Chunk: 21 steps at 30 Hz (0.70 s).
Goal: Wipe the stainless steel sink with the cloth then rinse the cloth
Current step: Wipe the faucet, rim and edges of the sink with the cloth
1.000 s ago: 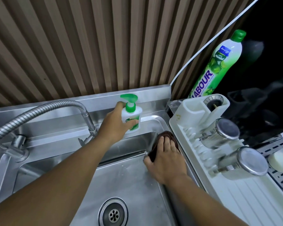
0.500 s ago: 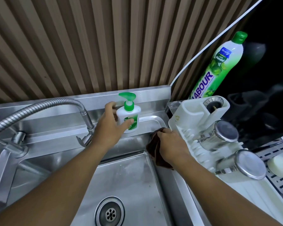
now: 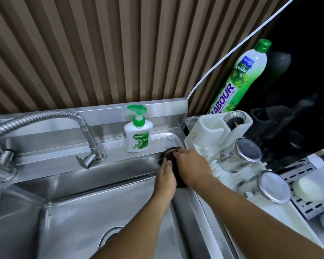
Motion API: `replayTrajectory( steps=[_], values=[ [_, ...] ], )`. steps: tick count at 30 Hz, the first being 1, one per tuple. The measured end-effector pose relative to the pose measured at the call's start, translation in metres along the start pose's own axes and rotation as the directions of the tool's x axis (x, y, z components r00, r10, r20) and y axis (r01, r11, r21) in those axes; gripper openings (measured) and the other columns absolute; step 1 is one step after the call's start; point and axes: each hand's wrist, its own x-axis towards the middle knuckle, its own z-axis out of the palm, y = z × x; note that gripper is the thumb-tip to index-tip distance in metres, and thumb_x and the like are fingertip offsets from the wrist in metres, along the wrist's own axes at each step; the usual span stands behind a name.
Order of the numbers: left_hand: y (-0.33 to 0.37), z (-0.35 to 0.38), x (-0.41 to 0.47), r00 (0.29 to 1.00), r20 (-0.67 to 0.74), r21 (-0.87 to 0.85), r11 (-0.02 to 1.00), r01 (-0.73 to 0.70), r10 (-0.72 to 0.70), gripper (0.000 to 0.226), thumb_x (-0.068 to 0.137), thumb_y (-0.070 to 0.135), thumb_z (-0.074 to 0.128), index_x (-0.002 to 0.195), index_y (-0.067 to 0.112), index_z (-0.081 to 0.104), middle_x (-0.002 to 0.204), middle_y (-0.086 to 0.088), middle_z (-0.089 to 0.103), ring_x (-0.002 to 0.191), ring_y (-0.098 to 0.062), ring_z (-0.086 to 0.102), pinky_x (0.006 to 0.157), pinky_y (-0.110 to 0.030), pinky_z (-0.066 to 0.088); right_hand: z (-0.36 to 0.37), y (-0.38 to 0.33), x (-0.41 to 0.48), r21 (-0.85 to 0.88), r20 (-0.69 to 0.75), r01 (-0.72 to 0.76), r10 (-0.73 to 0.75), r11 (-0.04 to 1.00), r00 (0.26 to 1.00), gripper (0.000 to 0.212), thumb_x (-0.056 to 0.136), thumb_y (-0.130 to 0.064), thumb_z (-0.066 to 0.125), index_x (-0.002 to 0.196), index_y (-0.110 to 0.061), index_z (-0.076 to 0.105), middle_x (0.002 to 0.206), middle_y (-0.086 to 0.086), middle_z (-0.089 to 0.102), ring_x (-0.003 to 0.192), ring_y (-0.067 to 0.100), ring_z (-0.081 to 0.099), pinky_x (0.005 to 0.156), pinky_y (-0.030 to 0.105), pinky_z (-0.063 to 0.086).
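The dark brown cloth (image 3: 171,154) is pressed against the back right corner of the stainless steel sink (image 3: 79,193), at the rim. My right hand (image 3: 192,166) lies over the cloth and grips it from the right. My left hand (image 3: 166,179) touches the cloth's left side, fingers pointing up along the sink wall. Most of the cloth is hidden between the two hands. The flexible steel tap (image 3: 90,143) hangs over the left of the basin, and no water is seen running.
A white Dettol pump bottle (image 3: 137,136) stands free on the back ledge, just left of the cloth. A white dish rack (image 3: 209,135) with steel cups (image 3: 247,151) borders the sink's right edge. A green dish-soap bottle (image 3: 238,77) leans behind it. The drain (image 3: 108,238) shows partly under my left arm.
My left hand let go of the Dettol bottle, which now stands on the ledge, and moved right to the cloth. My right hand pushed the cloth up into the back right corner.
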Motion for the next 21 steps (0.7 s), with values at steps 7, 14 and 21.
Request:
replayTrajectory(
  steps=[7, 14, 21],
  values=[
    [-0.005, 0.016, -0.001, 0.999, 0.034, -0.212, 0.976, 0.045, -0.039, 0.050, 0.107, 0.037, 0.042, 0.155, 0.036, 0.029, 0.147, 0.006, 0.050, 0.126, -0.013, 0.055, 0.106, -0.033, 0.047, 0.011, 0.001, -0.001, -0.355, 0.083, 0.191, -0.173, 0.915, 0.981, 0.043, 0.099, -0.020, 0.051, 0.139, -0.006, 0.048, 0.139, 0.013, 0.051, 0.126, 0.033, 0.043, 0.113, 0.041, 0.032],
    [-0.026, 0.023, -0.015, 0.997, -0.024, -0.063, 0.995, -0.071, 0.070, 0.043, 0.107, 0.016, 0.044, 0.149, 0.025, 0.040, 0.141, 0.000, 0.056, 0.115, -0.012, 0.061, 0.091, -0.019, 0.054, 0.003, -0.001, -0.018, -0.293, 0.126, 0.147, -0.115, 0.945, 0.985, 0.034, 0.104, -0.010, 0.043, 0.136, -0.002, 0.049, 0.134, 0.014, 0.057, 0.121, 0.031, 0.049, 0.098, 0.036, 0.041],
    [-0.041, 0.032, -0.042, 0.999, -0.026, -0.088, 0.996, 0.028, -0.030, 0.032, 0.105, 0.026, 0.051, 0.136, 0.023, 0.057, 0.110, 0.004, 0.073, 0.076, 0.011, 0.067, 0.056, -0.008, 0.050, 0.012, -0.004, -0.029, -0.419, 0.230, 0.215, -0.125, 0.882, 0.965, 0.035, 0.105, -0.011, 0.042, 0.136, 0.001, 0.050, 0.134, 0.019, 0.054, 0.124, 0.034, 0.046, 0.097, 0.038, 0.046]
  ],
)
